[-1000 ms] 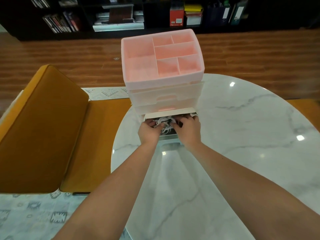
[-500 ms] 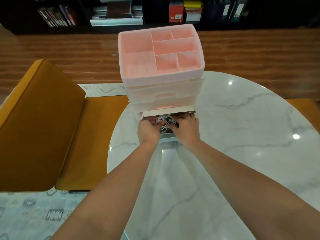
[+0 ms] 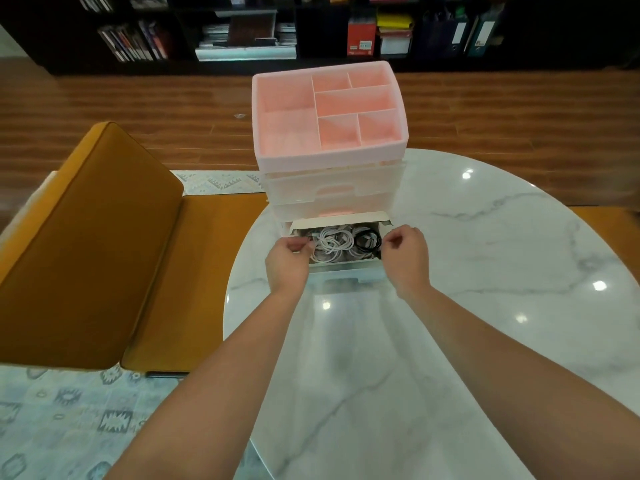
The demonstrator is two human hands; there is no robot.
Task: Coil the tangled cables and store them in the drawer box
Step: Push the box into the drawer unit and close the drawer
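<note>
1. Cables (image 3: 337,242) lay coiled in the open bottom drawer (image 3: 346,270) of the pink drawer box (image 3: 329,157), on the marble table (image 3: 485,271). White coils filled the left and middle; a black coil (image 3: 367,240) sat to the right.
2. Left hand (image 3: 288,263) was at the drawer's left front corner, fingers curled, tips at or just touching the nearest white loop. Whether it actually pinched a cable, I could not tell.
3. Right hand (image 3: 406,252) hovered at the drawer's right edge, fingers loosely curled, thumb and forefinger close together, holding nothing visible.
4. Key relation: the drawer's long axis ran left to right between the two hands; its front lip with the handle lay just below them, toward the person. Cables were ahead of both hands, beyond the lip.
5. Judgement: storing looked nearly done; closing would mean pushing the front lip away, toward the box. The hands sat about equally near.
6. Risk: a raised loop could catch on the frame above the drawer.
</note>
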